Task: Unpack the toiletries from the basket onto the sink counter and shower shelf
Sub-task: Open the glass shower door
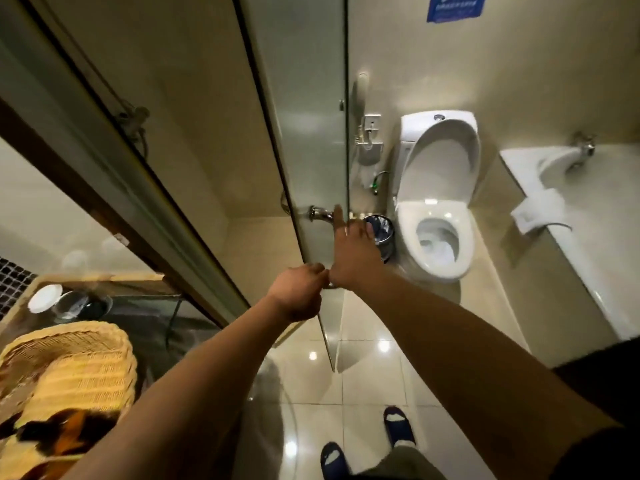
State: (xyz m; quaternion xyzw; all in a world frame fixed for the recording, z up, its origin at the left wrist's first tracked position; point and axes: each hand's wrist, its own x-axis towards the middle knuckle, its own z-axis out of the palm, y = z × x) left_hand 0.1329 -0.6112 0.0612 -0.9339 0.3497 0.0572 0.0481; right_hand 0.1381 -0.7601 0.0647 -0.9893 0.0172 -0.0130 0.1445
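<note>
The woven basket (pixel 74 368) is sitting at the lower left of the view, on a dark counter (pixel 156 327) beside the glass partition, well apart from both hands; dark and orange items (pixel 65 434) are lying blurred in its near end, and what they are cannot be told; behind the basket a white round lid (pixel 45 298) and a clear glass (pixel 74 304) are standing side by side on the counter. Both bare arms are reaching forward over the tiled floor (pixel 363 382) toward the edge of the glass shower door (pixel 308 140); the left hand (pixel 299 292) is curling its fingers into a loose fist right at the door's edge, and whether it is gripping anything cannot be told; the right hand (pixel 353 251) is just beside it, nearly touching, with fingers spread and extended, the index finger pointing up beside the chrome door handle (pixel 320 213), holding nothing. Beyond the hands a small bin (pixel 382 233) is standing next to the toilet (pixel 436 209), whose lid is standing raised; a white sink counter (pixel 568 216) with a chrome tap (pixel 583 148) is running along the right wall, a folded white towel (pixel 538 211) lying on its edge; two feet in dark slippers (pixel 398 427) are showing at the bottom; a blue sign (pixel 453 6) is hanging on the wall above.
</note>
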